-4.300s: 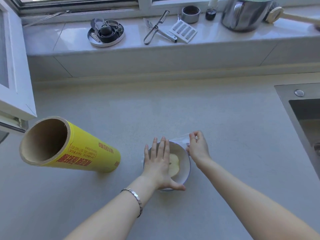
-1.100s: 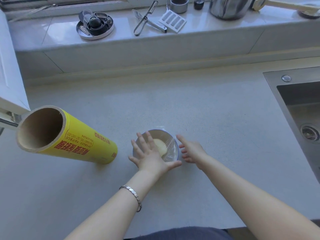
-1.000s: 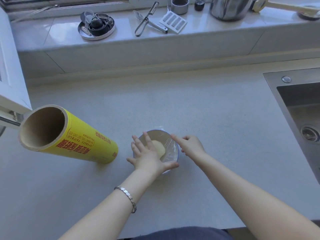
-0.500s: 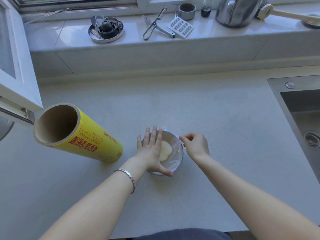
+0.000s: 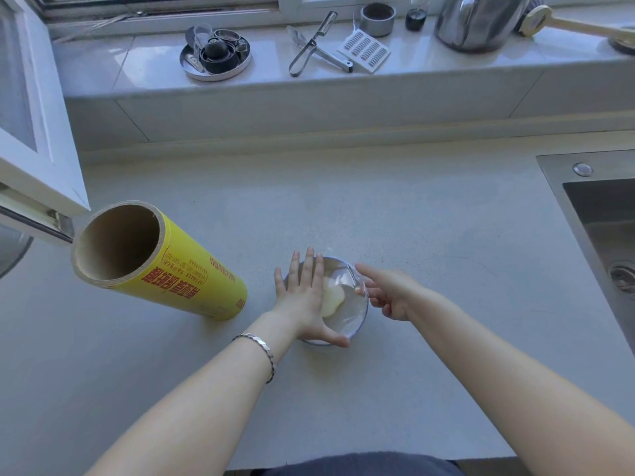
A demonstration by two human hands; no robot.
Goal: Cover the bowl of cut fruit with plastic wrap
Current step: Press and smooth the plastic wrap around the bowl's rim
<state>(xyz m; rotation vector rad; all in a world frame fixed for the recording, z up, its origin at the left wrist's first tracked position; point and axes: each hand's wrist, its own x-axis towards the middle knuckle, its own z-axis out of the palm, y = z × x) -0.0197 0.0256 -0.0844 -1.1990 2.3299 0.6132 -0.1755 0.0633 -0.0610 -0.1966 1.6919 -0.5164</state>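
Observation:
A small round bowl (image 5: pixel 355 319) sits on the grey counter near the front edge, with a pale piece of cut fruit (image 5: pixel 332 297) inside. Clear plastic wrap (image 5: pixel 347 281) lies stretched over its top and shines in the light. My left hand (image 5: pixel 304 297) rests flat on the wrap over the bowl's left half, fingers spread and pointing away from me. My right hand (image 5: pixel 390 292) is at the bowl's right rim, fingers loosely spread, with fingertips touching the wrap at the edge.
A large yellow roll of plastic wrap (image 5: pixel 158 266) lies on the counter left of the bowl. A steel sink (image 5: pixel 604 235) is set in at the right. The windowsill behind holds a round tray (image 5: pixel 215 53), peelers (image 5: pixel 311 46), a grater (image 5: pixel 364 51) and a pot (image 5: pixel 476 20). An open window sash (image 5: pixel 31 108) juts in at the left.
My right hand has opened from a loose pinch and its fingers now reach onto the bowl's right rim. My left hand stays flat on the wrap.

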